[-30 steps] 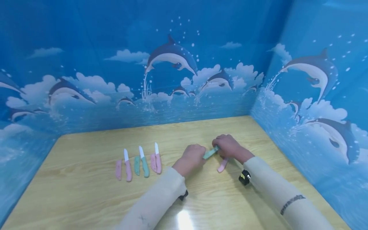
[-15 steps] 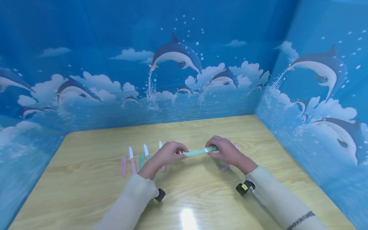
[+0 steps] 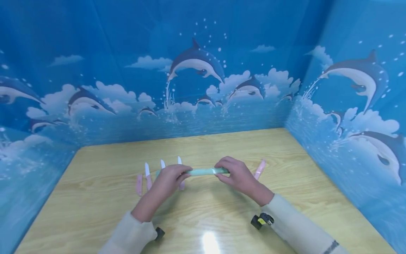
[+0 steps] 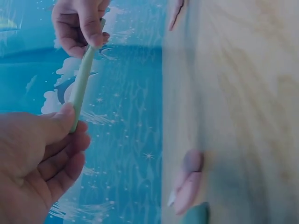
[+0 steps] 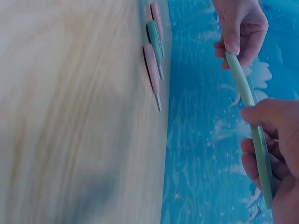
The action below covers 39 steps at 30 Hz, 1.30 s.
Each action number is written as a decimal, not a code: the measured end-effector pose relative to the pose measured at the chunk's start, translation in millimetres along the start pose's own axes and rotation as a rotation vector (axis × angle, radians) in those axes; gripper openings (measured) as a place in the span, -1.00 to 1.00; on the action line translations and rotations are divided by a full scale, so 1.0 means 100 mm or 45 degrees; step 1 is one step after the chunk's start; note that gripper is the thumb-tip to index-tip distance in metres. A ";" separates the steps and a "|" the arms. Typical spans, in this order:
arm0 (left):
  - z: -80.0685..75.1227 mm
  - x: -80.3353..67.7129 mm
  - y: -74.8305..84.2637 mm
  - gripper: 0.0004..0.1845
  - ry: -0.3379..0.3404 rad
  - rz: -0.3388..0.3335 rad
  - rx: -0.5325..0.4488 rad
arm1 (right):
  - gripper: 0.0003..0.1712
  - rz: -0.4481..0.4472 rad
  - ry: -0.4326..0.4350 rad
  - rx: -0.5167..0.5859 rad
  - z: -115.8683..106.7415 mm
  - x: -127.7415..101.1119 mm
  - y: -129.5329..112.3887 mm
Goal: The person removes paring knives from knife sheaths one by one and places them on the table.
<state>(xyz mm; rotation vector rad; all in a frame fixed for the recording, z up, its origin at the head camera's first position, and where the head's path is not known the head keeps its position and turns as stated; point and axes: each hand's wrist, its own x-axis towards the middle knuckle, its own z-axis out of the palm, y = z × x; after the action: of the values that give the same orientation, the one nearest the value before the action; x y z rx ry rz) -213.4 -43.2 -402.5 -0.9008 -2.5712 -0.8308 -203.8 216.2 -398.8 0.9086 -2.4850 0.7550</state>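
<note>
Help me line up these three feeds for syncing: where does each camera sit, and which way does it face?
Head: worn on the head, facing forward and down at the wooden table; both hands and sleeves show.
Left wrist: on the left wrist, facing along the left hand to the right hand.
Right wrist: on the right wrist, facing the left hand.
Shared: every view shows the green sheathed knife held between both hands.

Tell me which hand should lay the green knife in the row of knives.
Left, probably: the left hand grips the green knife just over the row of knives; the right hand holds the far end.
</note>
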 end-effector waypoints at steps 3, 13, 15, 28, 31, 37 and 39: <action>0.01 -0.06 -0.02 -0.83 0.062 0.036 0.013 | -0.77 -0.010 0.004 0.001 0.04 0.01 -0.04; 0.02 -0.17 -0.08 -0.78 0.021 -0.017 -0.098 | -0.77 -0.023 -0.004 -0.006 0.13 -0.02 -0.04; 0.02 -0.18 -0.08 -0.76 0.028 -0.008 -0.098 | -0.76 -0.035 0.007 0.002 0.14 -0.02 -0.04; -0.02 -0.26 -0.08 -0.81 0.035 -0.209 -0.256 | -0.77 0.031 -0.102 0.084 0.13 0.02 -0.08; -0.03 -0.29 -0.10 -0.81 0.059 -0.287 -0.245 | -0.81 0.143 -0.174 0.196 0.12 0.02 -0.05; -0.05 -0.34 -0.14 -0.82 0.059 -0.487 -0.295 | -0.89 0.390 -0.221 0.437 0.11 -0.01 0.04; -0.06 -0.34 -0.15 -0.81 0.053 -0.526 -0.315 | -0.85 0.476 -0.210 0.525 0.11 0.00 0.06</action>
<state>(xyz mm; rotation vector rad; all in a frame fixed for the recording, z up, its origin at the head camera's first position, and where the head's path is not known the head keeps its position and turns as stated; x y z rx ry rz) -196.0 -72.4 -419.2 -0.4026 -2.6975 -1.2872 -209.4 213.6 -409.6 0.6554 -2.7351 1.4077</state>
